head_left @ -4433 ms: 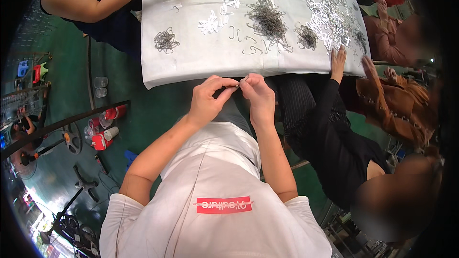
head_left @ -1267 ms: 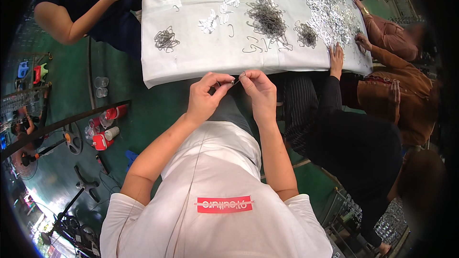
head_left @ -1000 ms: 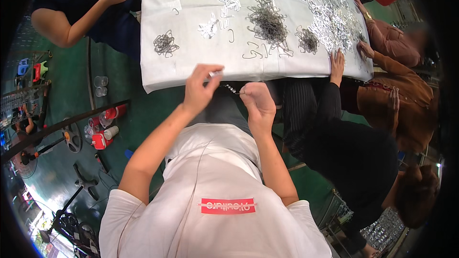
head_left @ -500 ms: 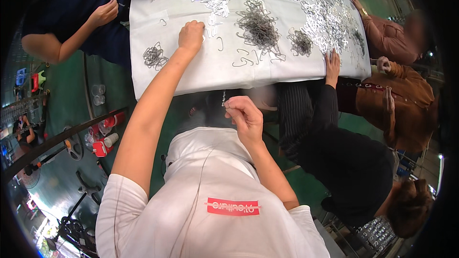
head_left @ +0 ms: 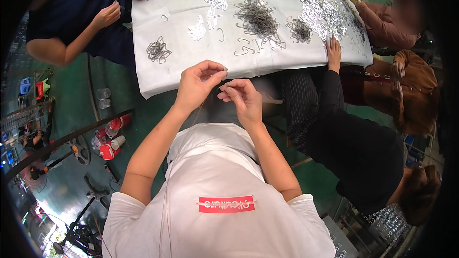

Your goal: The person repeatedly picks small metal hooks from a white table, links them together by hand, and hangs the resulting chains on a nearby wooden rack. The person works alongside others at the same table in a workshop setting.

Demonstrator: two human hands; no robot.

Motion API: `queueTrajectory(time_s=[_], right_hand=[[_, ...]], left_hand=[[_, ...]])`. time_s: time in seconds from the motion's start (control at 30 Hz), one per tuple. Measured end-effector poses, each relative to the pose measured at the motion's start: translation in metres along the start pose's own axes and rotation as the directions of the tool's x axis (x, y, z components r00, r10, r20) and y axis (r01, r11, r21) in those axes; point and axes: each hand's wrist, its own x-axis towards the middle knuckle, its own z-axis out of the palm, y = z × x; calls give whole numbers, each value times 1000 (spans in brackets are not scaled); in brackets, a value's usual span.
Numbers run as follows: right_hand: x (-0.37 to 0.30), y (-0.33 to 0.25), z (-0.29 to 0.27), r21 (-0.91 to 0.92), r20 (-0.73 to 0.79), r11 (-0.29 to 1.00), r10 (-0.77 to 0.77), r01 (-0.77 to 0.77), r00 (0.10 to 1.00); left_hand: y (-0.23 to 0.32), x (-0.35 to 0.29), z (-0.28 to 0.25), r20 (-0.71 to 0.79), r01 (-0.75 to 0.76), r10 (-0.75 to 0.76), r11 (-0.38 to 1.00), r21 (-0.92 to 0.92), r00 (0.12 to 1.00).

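Over the table's near edge my left hand [head_left: 197,85] is closed in a pinch, thumb against fingertips. What it holds, if anything, is too small to name. Just beside it, slightly lower and to the right, my right hand [head_left: 245,101] pinches something small and dark that I cannot make out. The fingertips of both hands are close together but apart. Beyond them on the white-covered table [head_left: 184,57] lie a small heap of white slips [head_left: 197,28], a pile of dark wire hooks [head_left: 258,16] and several loose hooks [head_left: 246,47].
Smaller hook piles lie at left [head_left: 158,50] and right [head_left: 300,31], with shiny pieces [head_left: 311,5] spread farther back. A co-worker's hand [head_left: 106,15] is at the left; another's hand [head_left: 333,53] rests on the table at the right. A fan [head_left: 36,172] stands at lower left.
My left hand has left the white slips on the table and come back toward me, beside my right hand. My right hand has stayed nearly in place, still pinching.
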Motion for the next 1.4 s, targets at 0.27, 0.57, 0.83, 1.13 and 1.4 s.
queueTrajectory(time_s=[0.27,0.57,0.83,1.13,1.4], right_hand=[[-8,2,4,57,5,998,-4,4,1000],[-11,5,5,-31,33,999,-9,11,999],[83,29,-58,-636,58,719,-317,280,947],[199,88,-70,-959,282,35,-13,282,959],[131,31,-46,-562,101,827,55,11,993]], left_hand=[[2,-19,0,26,-5,5,1000,5,1000],[-7,-32,-5,2,-119,119,992,46,993],[-22,-39,-1,-42,-160,162,986,44,986],[-19,-36,15,-94,-309,322,942,128,942],[-31,-34,16,-126,-268,281,957,110,951]])
